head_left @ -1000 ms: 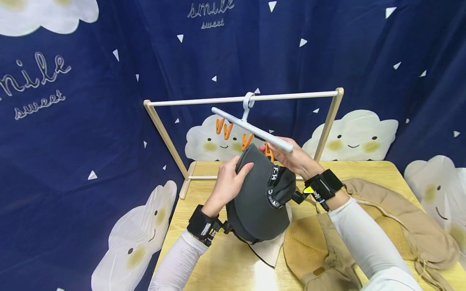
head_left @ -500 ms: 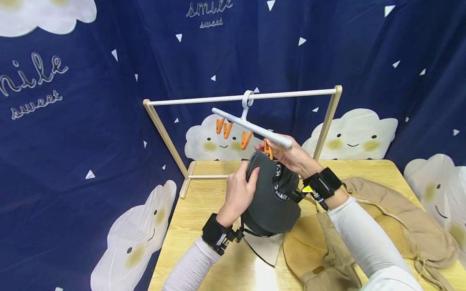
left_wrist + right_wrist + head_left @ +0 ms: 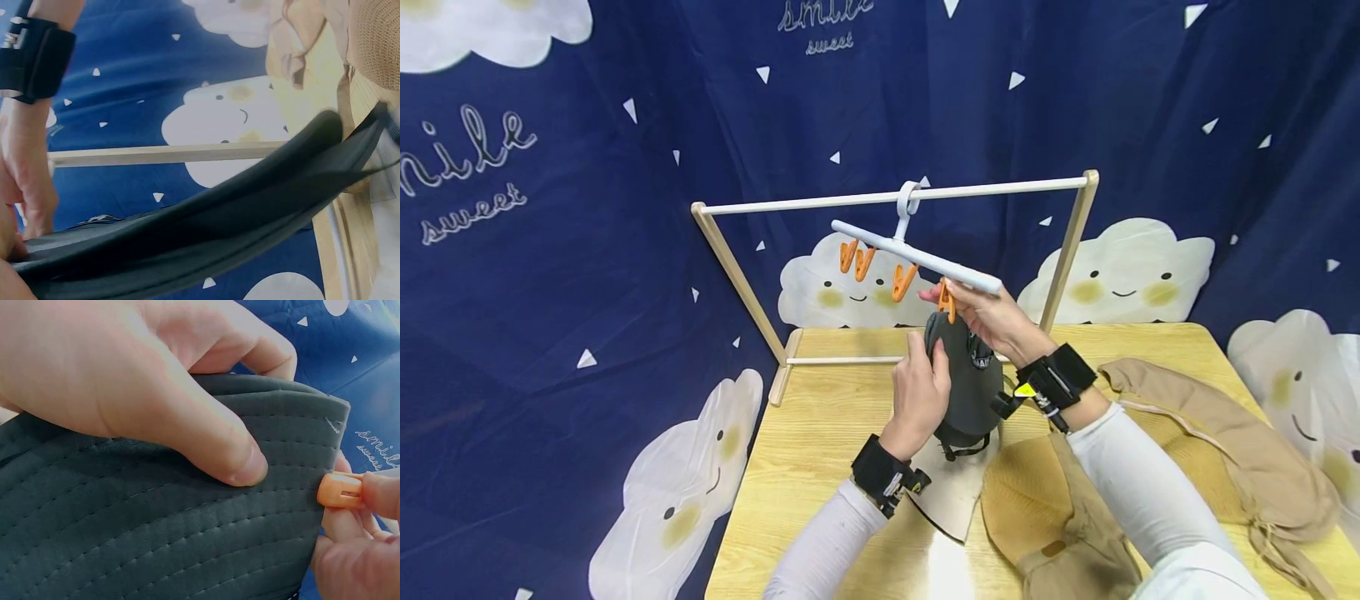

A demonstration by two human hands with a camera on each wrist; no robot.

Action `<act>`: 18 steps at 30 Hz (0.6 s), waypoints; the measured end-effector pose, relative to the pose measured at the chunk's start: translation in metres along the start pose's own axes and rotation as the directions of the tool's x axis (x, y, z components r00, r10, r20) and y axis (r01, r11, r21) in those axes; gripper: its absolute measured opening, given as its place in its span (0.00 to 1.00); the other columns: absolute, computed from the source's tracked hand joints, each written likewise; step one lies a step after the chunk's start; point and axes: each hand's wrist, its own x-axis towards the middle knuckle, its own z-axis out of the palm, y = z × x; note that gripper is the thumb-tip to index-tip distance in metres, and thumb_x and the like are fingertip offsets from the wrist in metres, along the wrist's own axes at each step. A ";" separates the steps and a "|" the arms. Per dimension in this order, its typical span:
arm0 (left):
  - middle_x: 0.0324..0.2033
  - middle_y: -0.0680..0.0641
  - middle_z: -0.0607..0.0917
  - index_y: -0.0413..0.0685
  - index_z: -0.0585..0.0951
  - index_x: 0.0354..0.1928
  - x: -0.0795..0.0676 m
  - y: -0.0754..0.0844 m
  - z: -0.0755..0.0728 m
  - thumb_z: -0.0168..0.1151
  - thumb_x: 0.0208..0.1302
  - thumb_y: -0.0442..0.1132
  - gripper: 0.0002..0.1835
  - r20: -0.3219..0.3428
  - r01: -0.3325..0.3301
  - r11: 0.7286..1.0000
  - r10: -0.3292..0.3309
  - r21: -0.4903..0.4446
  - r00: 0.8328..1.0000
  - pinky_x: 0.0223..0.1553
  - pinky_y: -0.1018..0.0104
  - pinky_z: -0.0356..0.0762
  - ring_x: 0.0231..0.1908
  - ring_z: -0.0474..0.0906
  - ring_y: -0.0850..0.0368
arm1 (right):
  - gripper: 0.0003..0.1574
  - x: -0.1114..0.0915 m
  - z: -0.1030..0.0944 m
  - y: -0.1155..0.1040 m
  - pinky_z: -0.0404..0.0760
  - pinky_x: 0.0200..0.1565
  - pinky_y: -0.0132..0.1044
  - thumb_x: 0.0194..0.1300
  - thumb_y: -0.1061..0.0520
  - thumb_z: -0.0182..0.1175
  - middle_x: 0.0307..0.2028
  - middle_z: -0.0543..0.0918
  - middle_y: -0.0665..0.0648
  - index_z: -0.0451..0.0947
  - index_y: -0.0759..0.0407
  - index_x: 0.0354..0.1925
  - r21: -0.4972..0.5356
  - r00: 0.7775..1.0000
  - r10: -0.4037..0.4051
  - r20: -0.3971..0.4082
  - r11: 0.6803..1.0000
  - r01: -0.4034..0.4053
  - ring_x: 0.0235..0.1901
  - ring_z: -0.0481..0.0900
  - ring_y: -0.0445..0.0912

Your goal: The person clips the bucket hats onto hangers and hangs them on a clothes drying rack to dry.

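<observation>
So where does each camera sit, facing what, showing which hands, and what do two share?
Head: on the head, facing forward and down at the dark hat and rack; left hand, right hand and sleeves show.
Left wrist: worn there, facing along the hat toward the curtain; right hand and part of the left show.
Right wrist: worn there, facing the hat's stitched side; both hands partly show.
Shared: head and right wrist show the orange clip.

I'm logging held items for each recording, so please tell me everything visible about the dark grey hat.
The dark grey hat looks like fabric, its brim stitched in parallel rows. It has partly covered white lettering and a black strap at its lower end. It is held up over the table. The left hand grips the brim; the right hand holds an orange clip at its edge; whether it is clamped is unclear.
</observation>
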 end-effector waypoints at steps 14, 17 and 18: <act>0.28 0.42 0.84 0.39 0.71 0.50 0.002 0.002 0.031 0.55 0.80 0.35 0.06 -0.112 -0.046 0.994 0.035 -0.099 0.993 0.21 0.60 0.80 0.25 0.88 0.48 | 0.13 -0.007 -0.011 -0.005 0.78 0.55 0.38 0.80 0.59 0.58 0.41 0.92 0.49 0.82 0.56 0.57 -0.325 0.993 -0.105 -0.062 0.942 0.079 0.52 0.86 0.45; 0.26 0.42 0.83 0.39 0.71 0.50 0.000 0.000 0.040 0.55 0.80 0.34 0.06 -0.138 -0.041 0.994 0.027 -0.102 0.990 0.20 0.61 0.79 0.24 0.87 0.48 | 0.17 -0.008 -0.015 -0.006 0.76 0.58 0.39 0.80 0.57 0.57 0.44 0.92 0.49 0.80 0.58 0.62 -0.336 0.995 -0.090 -0.050 0.939 0.068 0.57 0.84 0.45; 0.26 0.41 0.84 0.39 0.71 0.51 -0.001 0.000 0.043 0.55 0.80 0.34 0.07 -0.146 -0.036 0.994 0.021 -0.101 0.989 0.20 0.60 0.79 0.23 0.87 0.48 | 0.18 -0.009 -0.016 -0.006 0.75 0.58 0.39 0.80 0.56 0.57 0.45 0.91 0.49 0.80 0.59 0.63 -0.349 0.995 -0.087 -0.045 0.935 0.066 0.58 0.83 0.44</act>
